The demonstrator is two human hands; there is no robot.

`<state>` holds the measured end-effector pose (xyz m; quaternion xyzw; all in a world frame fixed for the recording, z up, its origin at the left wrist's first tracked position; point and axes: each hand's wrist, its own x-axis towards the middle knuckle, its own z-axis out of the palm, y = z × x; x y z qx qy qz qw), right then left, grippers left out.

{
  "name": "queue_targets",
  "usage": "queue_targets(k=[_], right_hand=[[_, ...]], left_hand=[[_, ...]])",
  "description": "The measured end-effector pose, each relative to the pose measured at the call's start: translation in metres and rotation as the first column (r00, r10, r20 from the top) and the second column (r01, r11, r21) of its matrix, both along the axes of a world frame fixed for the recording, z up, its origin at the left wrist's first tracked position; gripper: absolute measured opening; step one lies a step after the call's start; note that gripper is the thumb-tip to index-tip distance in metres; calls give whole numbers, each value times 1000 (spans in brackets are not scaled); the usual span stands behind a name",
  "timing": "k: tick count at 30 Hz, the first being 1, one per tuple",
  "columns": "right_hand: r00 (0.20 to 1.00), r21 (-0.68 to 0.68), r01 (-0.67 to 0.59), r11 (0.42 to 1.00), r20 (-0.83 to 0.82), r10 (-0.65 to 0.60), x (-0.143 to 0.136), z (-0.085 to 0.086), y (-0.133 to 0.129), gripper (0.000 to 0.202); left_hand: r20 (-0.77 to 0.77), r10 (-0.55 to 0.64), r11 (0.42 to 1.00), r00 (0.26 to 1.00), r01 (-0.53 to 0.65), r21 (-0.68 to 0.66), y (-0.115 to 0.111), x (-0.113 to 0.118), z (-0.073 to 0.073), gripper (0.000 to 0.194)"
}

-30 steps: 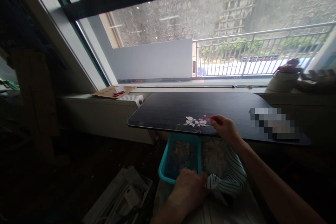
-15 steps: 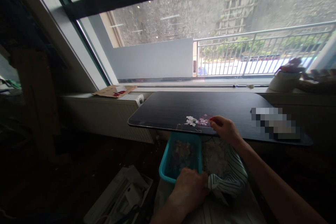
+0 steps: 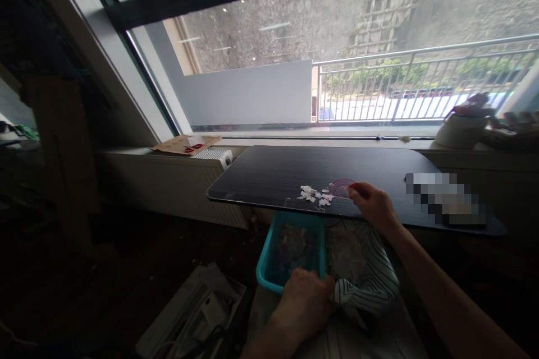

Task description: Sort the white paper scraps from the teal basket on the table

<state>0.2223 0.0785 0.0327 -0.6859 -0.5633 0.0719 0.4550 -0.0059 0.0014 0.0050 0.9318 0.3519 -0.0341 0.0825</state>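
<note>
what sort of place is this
Probably a room in a home or dormitory, though I can't be sure: there's a panel radiator, a black table by a large window, and a metal railing outside.

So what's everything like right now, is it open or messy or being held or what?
Pink see-through half-circle: pinched at one end by the right hand
Paper scraps: loose, scattered on the dark table
Blue bin: open-topped, bits inside
Left hand: curled at the bin's near edge, grip hidden
Striped cloth: crumpled
Red-handled scissors: lying on cardboard, too small to tell if open
</note>
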Motion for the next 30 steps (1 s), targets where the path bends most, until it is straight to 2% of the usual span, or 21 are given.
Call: queue_targets(k=[3,8,12,17,20,24,30], right_hand=[[993,1,-116,993,-24,116,-1,-2,1,32],[999,14,-31,999,-3,32,-1,-4,2,34],[992,-19,-126,992,-25,126,-1,-3,1,33],[996,-15,-28,999,-84,27,3,-2,-1,36],[987,-38,-47,998,-155,40,4,-2,-2,36],[961,-79,-139,987,-253,115,-6,-1,3,32],[930,-14,-191,981,-322,176,-13,-5,13,32]], left_hand=[[2,-7,1000,1000,7,9,0,0,-1,15],[3,0,1000,1000,0,15,0,0,-1,15],[8,3,1000,1000,-3,13,-1,1,-2,15],[17,13,1000,1000,-13,23,-1,1,-4,14],[10,7,1000,1000,-8,15,0,1,-2,16],[6,0,1000,1000,0,-9,0,0,0,16],[10,-1,1000,1000,1,13,0,0,-2,14]])
